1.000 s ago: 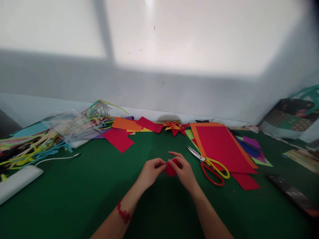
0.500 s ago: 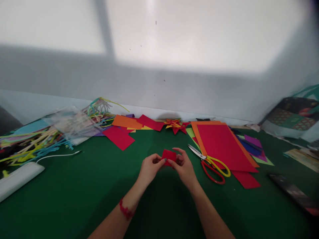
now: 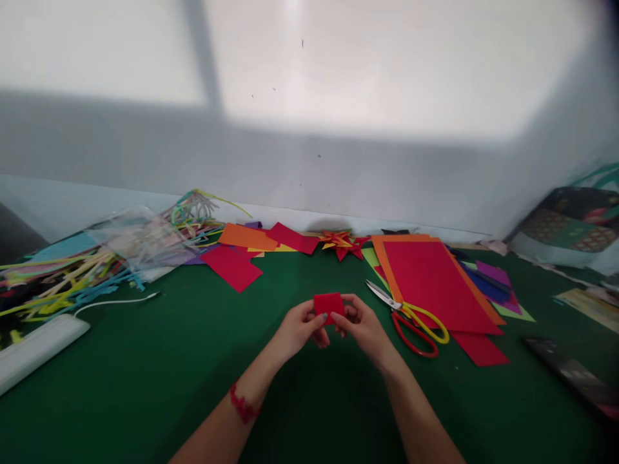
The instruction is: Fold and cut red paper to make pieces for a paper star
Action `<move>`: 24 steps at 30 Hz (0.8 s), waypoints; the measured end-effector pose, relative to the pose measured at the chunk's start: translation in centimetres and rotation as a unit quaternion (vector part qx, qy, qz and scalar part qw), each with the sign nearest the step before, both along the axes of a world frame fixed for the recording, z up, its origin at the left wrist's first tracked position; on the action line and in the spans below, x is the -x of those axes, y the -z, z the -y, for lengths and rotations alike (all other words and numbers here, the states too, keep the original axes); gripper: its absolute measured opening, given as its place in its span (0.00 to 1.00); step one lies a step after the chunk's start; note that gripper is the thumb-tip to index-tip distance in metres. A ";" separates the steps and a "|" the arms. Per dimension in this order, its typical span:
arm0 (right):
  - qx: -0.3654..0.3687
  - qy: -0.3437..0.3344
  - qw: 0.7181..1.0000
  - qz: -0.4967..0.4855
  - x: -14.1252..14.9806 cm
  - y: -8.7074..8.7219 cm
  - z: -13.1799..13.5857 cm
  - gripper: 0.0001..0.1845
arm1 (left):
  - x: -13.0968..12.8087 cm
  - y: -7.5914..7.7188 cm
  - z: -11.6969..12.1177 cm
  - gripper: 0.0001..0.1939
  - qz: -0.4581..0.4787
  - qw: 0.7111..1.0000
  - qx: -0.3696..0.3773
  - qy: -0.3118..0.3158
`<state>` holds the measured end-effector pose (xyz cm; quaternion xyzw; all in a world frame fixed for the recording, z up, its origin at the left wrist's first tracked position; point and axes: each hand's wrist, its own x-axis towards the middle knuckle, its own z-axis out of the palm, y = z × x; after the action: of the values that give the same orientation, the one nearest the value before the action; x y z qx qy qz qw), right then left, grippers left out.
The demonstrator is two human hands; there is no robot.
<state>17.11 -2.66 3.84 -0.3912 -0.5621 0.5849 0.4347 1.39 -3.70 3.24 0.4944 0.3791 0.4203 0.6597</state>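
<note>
A small square of folded red paper (image 3: 329,305) is held up above the green table, between my two hands. My left hand (image 3: 300,325) pinches its left side, thumb on the near face and fingers behind. On the other side my right hand (image 3: 360,322) grips the paper the same way, its thumb close to the left one. The fingers behind the paper are partly hidden. Scissors (image 3: 403,316) with one yellow and one red handle lie to the right of my right hand, blades partly open.
Red and orange sheets (image 3: 430,277) are stacked at the right, near a phone (image 3: 565,370). Red-orange paper stars (image 3: 341,243) and loose red paper (image 3: 235,267) lie at the back. Pipe cleaners (image 3: 72,277) and a white power strip (image 3: 43,348) are at the left.
The paper square has turned its face more toward me. My right fingers, raised at its upper corner before, now close around its right side; my left fingers have come lower behind it.
</note>
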 end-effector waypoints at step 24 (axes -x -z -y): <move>-0.192 0.160 0.962 0.111 0.8 0.7 -0.1 0.05 | -1.2 0.3 0.1 0.11 -0.046 0.987 -0.053 -0.144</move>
<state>16.33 -2.56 3.17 -0.4480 -0.6388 0.3420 0.5237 2.60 -3.82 2.93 0.4879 0.4531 0.5072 0.5473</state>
